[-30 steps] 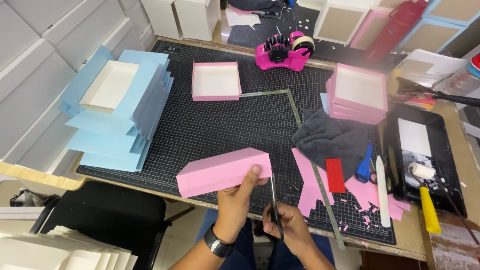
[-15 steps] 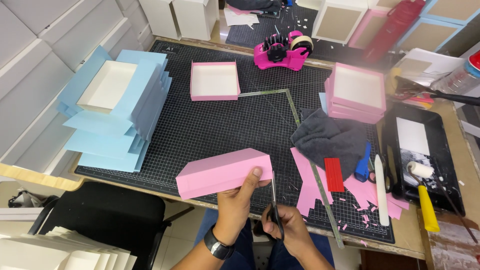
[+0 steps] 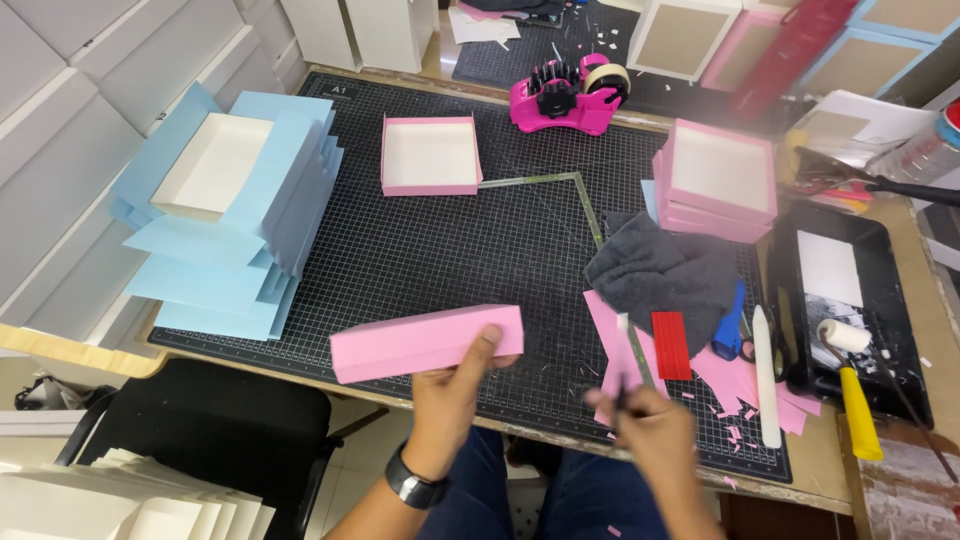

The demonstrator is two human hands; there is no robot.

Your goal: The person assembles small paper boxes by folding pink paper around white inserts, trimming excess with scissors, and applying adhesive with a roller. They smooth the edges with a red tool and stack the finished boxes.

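My left hand (image 3: 455, 400), with a black watch on the wrist, grips the right end of a long pink covered box (image 3: 420, 342) held over the front edge of the black cutting mat (image 3: 450, 250). To its right, my right hand (image 3: 655, 440) is blurred and closed around a thin dark tool (image 3: 620, 392), probably scissors. It sits by the pink paper offcuts (image 3: 615, 340) and a metal square ruler (image 3: 590, 215), clear of the box.
A pink open tray (image 3: 430, 155) and a pink tape dispenser (image 3: 575, 95) sit at the back. Stacked pink boxes (image 3: 720, 180) are right, blue sheets with a white box (image 3: 230, 230) left. Grey cloth (image 3: 660, 270), red block (image 3: 670, 345), white folder stick (image 3: 767, 375), black tray (image 3: 850, 300) with roller (image 3: 860, 410).
My right hand has drawn away from the box's right end and moved right, toward the pink scraps. The left hand still holds the box, now tilted slightly flatter.
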